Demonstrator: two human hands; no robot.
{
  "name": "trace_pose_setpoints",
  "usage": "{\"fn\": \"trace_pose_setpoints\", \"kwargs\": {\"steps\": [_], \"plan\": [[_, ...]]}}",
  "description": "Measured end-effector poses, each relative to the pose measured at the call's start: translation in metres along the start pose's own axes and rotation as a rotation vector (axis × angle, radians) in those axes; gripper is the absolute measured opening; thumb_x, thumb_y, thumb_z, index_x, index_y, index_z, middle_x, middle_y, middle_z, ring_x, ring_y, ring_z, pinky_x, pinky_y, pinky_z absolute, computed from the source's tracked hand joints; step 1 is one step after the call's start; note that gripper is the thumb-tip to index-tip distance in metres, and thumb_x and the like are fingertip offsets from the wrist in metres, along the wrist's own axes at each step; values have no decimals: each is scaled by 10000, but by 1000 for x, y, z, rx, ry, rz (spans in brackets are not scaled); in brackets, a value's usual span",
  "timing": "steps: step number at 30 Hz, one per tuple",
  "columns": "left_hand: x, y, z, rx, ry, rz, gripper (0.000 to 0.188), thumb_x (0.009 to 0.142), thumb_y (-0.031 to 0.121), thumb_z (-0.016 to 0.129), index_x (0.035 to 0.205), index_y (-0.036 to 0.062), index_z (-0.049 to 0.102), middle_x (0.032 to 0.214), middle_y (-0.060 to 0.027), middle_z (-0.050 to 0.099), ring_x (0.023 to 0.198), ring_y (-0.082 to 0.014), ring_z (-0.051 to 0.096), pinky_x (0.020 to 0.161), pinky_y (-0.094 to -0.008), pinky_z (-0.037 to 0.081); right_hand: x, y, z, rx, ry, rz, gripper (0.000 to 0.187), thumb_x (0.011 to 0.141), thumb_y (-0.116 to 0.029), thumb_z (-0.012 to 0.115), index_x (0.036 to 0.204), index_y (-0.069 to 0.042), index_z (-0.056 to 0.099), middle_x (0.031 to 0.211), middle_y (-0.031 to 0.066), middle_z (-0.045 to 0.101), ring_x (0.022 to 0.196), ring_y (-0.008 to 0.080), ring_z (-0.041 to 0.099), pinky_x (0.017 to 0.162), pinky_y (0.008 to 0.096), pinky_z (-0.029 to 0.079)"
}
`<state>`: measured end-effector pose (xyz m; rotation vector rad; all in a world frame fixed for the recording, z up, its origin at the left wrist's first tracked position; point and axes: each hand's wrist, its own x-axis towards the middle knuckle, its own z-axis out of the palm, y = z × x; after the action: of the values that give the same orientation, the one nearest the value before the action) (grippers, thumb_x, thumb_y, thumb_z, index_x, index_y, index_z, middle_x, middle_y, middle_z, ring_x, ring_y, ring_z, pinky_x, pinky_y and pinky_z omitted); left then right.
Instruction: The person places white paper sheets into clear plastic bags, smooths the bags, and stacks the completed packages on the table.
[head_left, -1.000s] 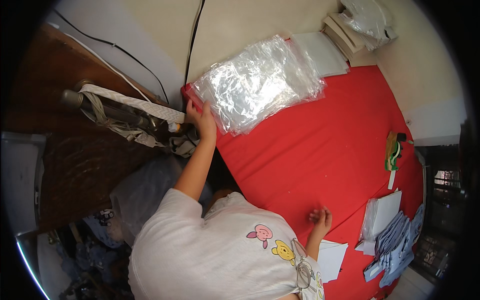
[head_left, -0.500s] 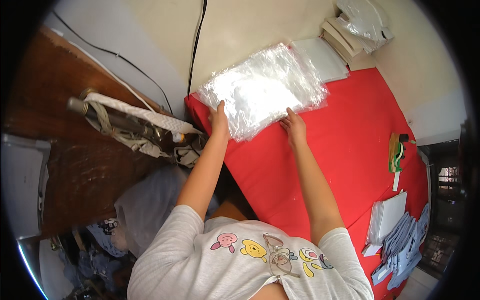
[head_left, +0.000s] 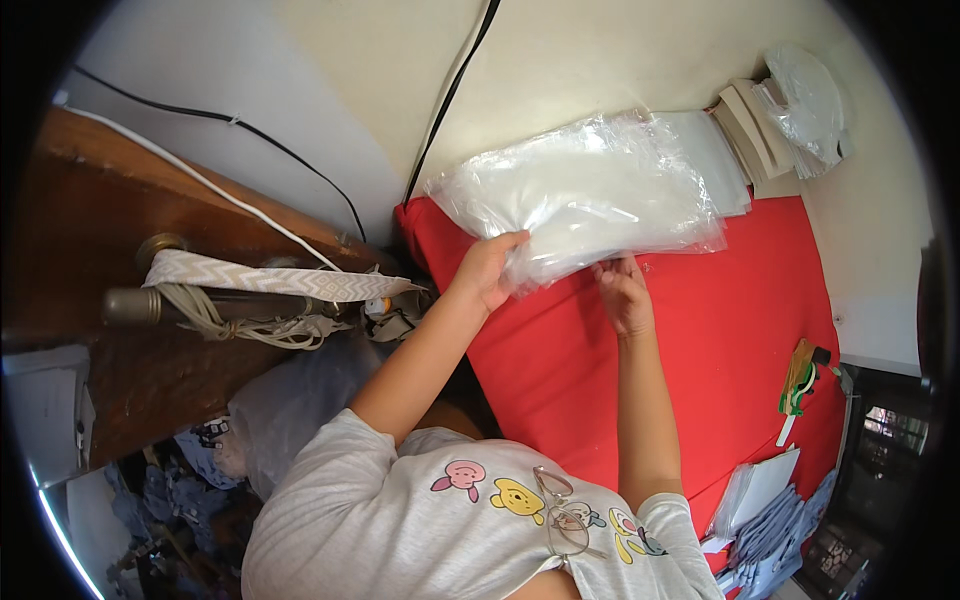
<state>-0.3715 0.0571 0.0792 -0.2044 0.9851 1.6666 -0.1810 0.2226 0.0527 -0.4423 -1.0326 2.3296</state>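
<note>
The near edge of the clear plastic bags point(head_left: 600, 195) is pinched by the left grip point(head_left: 488, 272); beyond it, they lie over the red surface point(head_left: 560, 370). The right grip point(head_left: 626, 298) is half-curled at that edge; any hold cannot be confirmed. Light, even tension is advised against creasing.

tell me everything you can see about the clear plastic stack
The clear plastic stack looks like layers of thin, shiny, wrinkled film, roughly rectangular. It lies over the far end of the red cloth, near the wall. The left hand grips its near-left corner; the right hand is at its near edge, contact unclear.
</note>
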Motion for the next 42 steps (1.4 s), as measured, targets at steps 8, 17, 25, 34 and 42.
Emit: {"fn": "trace_pose_setpoints", "kwargs": {"steps": [8, 17, 25, 34, 42], "plan": [[10, 42, 32, -186, -30, 50, 237, 1040, 143, 686, 1203, -23, 638, 999, -151, 735, 762, -260, 723, 585, -354, 589, 72, 66, 32, -1553, 156, -389, 599, 760, -307, 929, 1262, -58, 716, 1307, 175, 710, 1268, 414, 617, 1085, 524, 476], [5, 22, 1, 72, 55, 156, 396, 1000, 92, 720, 1344, -79, 620, 1238, -163, 722, 1076, -290, 718, 879, -428, 591, 47, 87, 35, -1612, -122, -514, 458, 838, -246, 794, 1265, -96, 721, 1341, 200, 692, 1304, 422, 606, 1115, 587, 446], [-15, -37, -80, 256, 198, 324, 731, 994, 50, 733, 1631, 3, 376, 1584, -136, 527, 1445, -274, 506, 1207, -425, 408, -146, -15, -10, -1477, 175, -257, 242, 743, -128, 779, 970, -84, 710, 1030, 128, 651, 1025, 348, 647, 927, 477, 553], [1, -57, -92, 327, 361, 478, 695, 972, 65, 789, 1541, -57, 410, 1547, -196, 542, 1383, -285, 553, 1196, -399, 407, -23, -97, 32, -1153, 366, -814, 487, 974, -199, 763, 1412, -34, 631, 1313, 148, 591, 1235, 291, 579, 1090, 402, 450], [14, -45, -92, 766, 430, 679, 990, 880, 167, 907, 1627, -71, 303, 1625, -261, 445, 1510, -380, 432, 1261, -451, 335, 167, 8, -27, -2056, 83, -373, 636, 1089, -522, 538, 1615, -166, 502, 1680, 219, 438, 1590, 407, 346, 1293, 581, 272]]}}
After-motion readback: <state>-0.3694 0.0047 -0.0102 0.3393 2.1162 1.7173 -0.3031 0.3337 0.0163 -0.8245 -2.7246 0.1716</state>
